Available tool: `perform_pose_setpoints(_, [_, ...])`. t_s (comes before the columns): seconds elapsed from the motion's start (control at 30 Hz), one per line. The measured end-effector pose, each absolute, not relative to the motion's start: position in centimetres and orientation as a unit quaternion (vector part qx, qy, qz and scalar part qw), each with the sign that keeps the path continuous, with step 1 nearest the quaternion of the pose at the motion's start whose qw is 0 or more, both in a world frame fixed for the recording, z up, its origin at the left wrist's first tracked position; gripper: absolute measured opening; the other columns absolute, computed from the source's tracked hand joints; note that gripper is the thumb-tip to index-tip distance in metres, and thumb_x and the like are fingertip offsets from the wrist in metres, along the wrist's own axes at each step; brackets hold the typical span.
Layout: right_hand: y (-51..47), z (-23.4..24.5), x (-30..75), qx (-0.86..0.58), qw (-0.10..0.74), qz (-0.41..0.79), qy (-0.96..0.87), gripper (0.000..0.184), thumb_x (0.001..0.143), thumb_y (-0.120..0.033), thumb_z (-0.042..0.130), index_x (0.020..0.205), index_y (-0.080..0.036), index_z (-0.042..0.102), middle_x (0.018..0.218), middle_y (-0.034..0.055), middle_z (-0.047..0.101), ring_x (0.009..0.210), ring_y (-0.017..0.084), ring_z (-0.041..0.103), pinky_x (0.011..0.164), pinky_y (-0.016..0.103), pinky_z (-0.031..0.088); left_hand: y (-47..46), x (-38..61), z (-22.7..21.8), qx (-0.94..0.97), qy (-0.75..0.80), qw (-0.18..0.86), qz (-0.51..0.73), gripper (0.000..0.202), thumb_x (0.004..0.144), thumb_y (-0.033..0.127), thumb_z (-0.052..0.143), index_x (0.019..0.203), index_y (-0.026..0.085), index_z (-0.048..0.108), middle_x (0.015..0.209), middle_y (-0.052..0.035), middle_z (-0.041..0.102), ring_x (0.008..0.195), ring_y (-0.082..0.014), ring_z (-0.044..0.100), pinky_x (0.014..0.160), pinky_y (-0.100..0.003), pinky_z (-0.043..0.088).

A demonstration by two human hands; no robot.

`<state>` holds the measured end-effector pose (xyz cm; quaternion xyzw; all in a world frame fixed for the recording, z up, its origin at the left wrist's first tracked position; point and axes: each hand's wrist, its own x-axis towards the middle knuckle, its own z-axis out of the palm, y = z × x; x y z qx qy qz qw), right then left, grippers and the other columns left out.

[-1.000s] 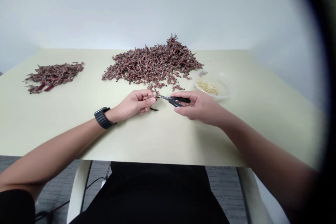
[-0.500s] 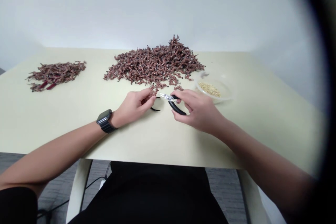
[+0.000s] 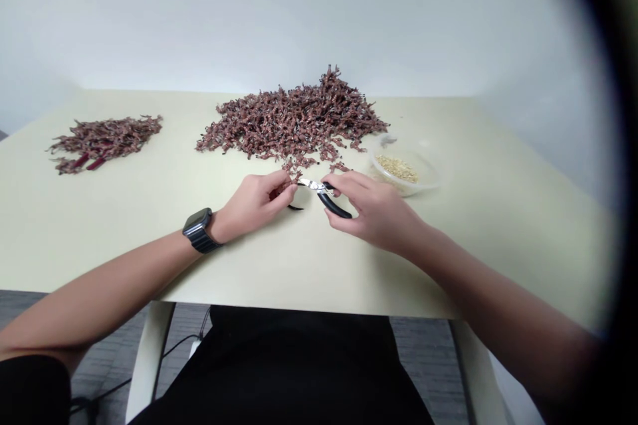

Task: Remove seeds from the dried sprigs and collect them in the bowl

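1. On my feed, the task's thing is a small dried sprig [image 3: 290,181], reddish-brown and knobbly, with short side shoots. It sits at the middle of the table [image 3: 319,272], just below the large heap of sprigs [image 3: 294,121].
2. My left hand [image 3: 254,202] is nearly closed, its fingertips pinching the sprig. A wristwatch [image 3: 198,230] sits on that wrist.
3. My right hand [image 3: 373,214] is curled around the black handles of small pliers [image 3: 333,205], gripping them firmly. The steel nose points at 9 o'clock, its tip just beside the sprig; the jaws look almost closed, though I cannot tell whether they bite it.
4. A thin black curved piece [image 3: 295,208] lies under the left fingertips.
5. From my hands, the large heap lies at 12 o'clock, with loose sprigs spilling toward them. A smaller heap [image 3: 104,143] lies well apart at 10 o'clock.
6. A clear plastic bowl [image 3: 421,176] of pale yellow bits [image 3: 396,169] lies at 2 o'clock, near the right hand.
7. The table's near edge runs at 6 o'clock, well below both hands, leaving room to move there.
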<state>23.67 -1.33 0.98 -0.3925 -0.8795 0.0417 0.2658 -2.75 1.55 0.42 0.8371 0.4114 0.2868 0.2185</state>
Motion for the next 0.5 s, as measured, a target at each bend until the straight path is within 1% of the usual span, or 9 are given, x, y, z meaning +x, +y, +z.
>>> perform_pose_setpoints(0.1, [-1.4,1.0,23.7,-0.398,0.258,0.047,-0.879,0.044,0.089,-0.022,0.063,0.133,-0.018,0.061,0.114,0.0111,0.07,0.087,0.022,0.066,0.073,0.032,0.05,1.6,-2.7,0.4,0.839,0.411,0.215,0.285,0.028,0.103,0.034,0.051,0.08,0.019,0.054,0.062,0.0047,0.044,0.056,-0.0096,0.038,0.056,-0.027,0.028])
perform_pose_setpoints(0.2, [-1.4,1.2,23.6,-0.402,0.257,0.064,-0.877,0.044,0.088,-0.022,0.064,0.132,-0.018,0.061,0.11,0.0095,0.069,0.079,0.019,0.062,0.069,0.03,0.047,1.5,-2.7,0.5,0.841,0.411,0.206,0.284,0.028,0.103,0.034,0.051,0.08,0.019,0.054,0.062,0.0049,0.045,0.056,-0.0094,0.038,0.057,-0.027,0.029])
perform_pose_setpoints(0.3, [-1.5,1.4,23.3,-0.409,0.276,0.102,-0.864,0.039,0.086,-0.022,0.066,0.125,-0.019,0.065,0.095,0.0051,0.068,0.07,0.016,0.056,0.067,0.029,0.043,1.4,-2.6,0.5,0.846,0.411,0.18,0.286,0.028,0.104,0.033,0.05,0.08,0.019,0.053,0.062,0.0045,0.046,0.056,-0.0097,0.039,0.057,-0.027,0.029])
perform_pose_setpoints(0.4, [-1.6,1.4,22.9,-0.43,0.299,0.164,-0.836,0.033,0.083,-0.023,0.07,0.116,-0.02,0.069,0.082,0.0,0.063,0.062,0.013,0.05,0.063,0.028,0.041,1.4,-2.5,0.3,0.856,0.408,0.137,0.288,0.028,0.104,0.033,0.049,0.08,0.019,0.052,0.063,0.0038,0.047,0.055,-0.0101,0.037,0.057,-0.027,0.028])
perform_pose_setpoints(0.5, [-1.7,1.0,22.6,-0.461,0.317,0.246,-0.792,0.033,0.083,-0.028,0.073,0.115,-0.021,0.07,0.073,-0.0023,0.059,0.058,0.012,0.048,0.059,0.027,0.039,1.5,-2.6,-0.1,0.867,0.398,0.099,0.282,0.027,0.105,0.032,0.048,0.082,0.019,0.052,0.064,0.0032,0.047,0.055,-0.0104,0.035,0.057,-0.028,0.028])
